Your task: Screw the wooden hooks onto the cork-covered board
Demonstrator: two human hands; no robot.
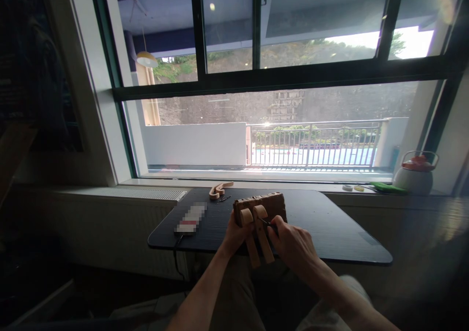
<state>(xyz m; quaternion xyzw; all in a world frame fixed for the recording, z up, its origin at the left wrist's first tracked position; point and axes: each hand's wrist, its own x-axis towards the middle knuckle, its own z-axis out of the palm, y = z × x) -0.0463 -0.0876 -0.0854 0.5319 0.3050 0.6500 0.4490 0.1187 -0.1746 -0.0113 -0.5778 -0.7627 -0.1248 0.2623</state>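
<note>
My left hand [234, 234] is wrapped round the left side of a brown block [274, 206] with rough edges, held over the table's near edge. Two pale wooden strips with curled tops lie against its near face, a left strip [246, 217] and a right strip [261, 232]. Between its closed fingers my right hand [293, 240] grips a thin dark tool [269, 223], perhaps a screwdriver. The tool's tip meets the right strip just below its curl. Part of the tool is hidden in the fingers.
The dark table [330, 233] has rounded corners. On it are loose curved wooden pieces [218, 190], several small dark bits [224, 198] and a blurred-out device [191, 218] with a cable [175, 255]. A white kettle [414, 175] and a green item [389, 188] stand on the windowsill.
</note>
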